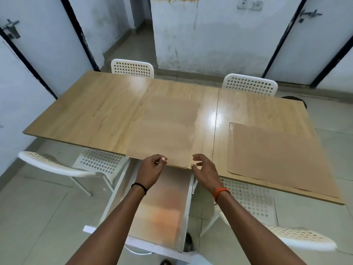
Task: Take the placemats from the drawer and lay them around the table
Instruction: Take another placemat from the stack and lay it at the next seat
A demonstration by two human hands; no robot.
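Head view: open drawer (162, 207) holds placemats (164, 188) below hands (150, 169).

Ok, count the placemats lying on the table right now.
2. One placemat lies at the near edge in the middle, by both hands; another placemat lies near the right end. The open drawer may hold more.

A light wood-grain table (91, 109) fills the middle of the frame, its top split by seams into three panels. Two tan placemats lie flat on it: one placemat (164, 136) at the centre near edge, another placemat (277, 159) at lower right, slightly askew.
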